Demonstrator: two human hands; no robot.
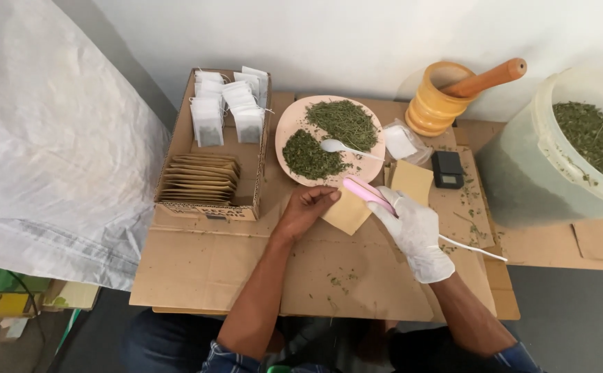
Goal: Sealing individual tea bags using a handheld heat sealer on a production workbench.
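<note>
Head view looks down on a low bench (198,269) covered with flattened cardboard, and several things are only partly shown. The right hand (412,231), in a white glove, is closed around a pink sealing tool (367,193); its white cord (474,249) trails right, and the glove hides the tool's rear part. The bare left hand (308,207) pinches the left edge of a tan paper pouch (348,211), fingers curled over it, so the pouch's near-left corner is covered. The tool's tip lies across the pouch's far edge.

Just beyond, a pink plate (288,131) carries two heaps of dried green herb with a white spoon (339,146) between them. At far left a cardboard box (177,166) holds white sachets and a stack of tan pouches. A yellow mortar (436,103) with a wooden pestle (488,77) stands far right, beside a small black scale (448,169). The large tub of herb (564,173) is cut off by the right frame edge. A white woven sack (46,145) fills the left, against a pale wall.
</note>
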